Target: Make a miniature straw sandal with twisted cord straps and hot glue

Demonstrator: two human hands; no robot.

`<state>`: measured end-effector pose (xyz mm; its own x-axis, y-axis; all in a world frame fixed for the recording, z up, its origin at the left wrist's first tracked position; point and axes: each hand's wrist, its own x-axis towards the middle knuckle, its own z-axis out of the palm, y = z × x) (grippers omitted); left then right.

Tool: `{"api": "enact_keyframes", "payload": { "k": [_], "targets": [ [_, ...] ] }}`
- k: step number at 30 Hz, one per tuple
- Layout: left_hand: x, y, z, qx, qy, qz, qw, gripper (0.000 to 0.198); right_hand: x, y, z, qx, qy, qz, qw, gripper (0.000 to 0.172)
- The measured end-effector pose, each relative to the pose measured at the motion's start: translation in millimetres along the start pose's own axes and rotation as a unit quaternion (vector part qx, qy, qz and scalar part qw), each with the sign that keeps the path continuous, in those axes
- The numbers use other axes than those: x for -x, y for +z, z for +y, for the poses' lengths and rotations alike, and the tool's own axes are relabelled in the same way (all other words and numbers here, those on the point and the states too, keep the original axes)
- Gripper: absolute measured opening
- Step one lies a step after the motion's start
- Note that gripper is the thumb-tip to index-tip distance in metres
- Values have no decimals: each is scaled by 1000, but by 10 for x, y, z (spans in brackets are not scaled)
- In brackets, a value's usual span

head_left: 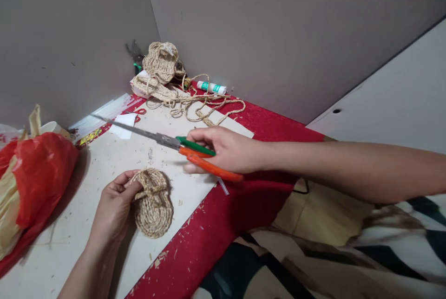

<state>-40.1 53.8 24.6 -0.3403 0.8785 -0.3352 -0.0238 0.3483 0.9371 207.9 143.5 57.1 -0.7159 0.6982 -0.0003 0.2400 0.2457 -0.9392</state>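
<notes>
Between the thumb and fingers of my left hand point(116, 201) is a small woven straw slipper point(155, 213), made of coiled braided cord with a strap across its upper part. My left hand grips it by the strap side, just above the white board. My right hand point(223, 148) is closed on a pair of scissors point(167, 140) with orange and green handles. The long blades point left and look closed together. They hang over the board, above and apart from the slipper.
At the back corner lie coiled straw pieces point(160, 62), loose braided cord point(209, 101), pruning shears point(135, 53) and a white-green roll point(211, 87). A red plastic bag point(47, 173) with straw strips stands at left. Straw scraps dot the white board point(101, 238) and red cloth point(184, 248). Grey walls enclose the back.
</notes>
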Motion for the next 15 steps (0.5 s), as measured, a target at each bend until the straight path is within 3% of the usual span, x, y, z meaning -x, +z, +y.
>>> {"api": "enact_keyframes", "payload": {
  "k": [5, 10, 15],
  "targets": [
    [-27, -26, -3, -58, 25, 2, 998, 50, 310, -170, 43, 137, 52, -122, 982, 45],
    [6, -150, 88, -167, 68, 33, 983, 52, 427, -224, 25, 186, 52, -165, 967, 44],
    [220, -269, 122, -308, 137, 107, 935, 47, 427, -272, -35, 235, 58, -193, 951, 39]
  ]
}}
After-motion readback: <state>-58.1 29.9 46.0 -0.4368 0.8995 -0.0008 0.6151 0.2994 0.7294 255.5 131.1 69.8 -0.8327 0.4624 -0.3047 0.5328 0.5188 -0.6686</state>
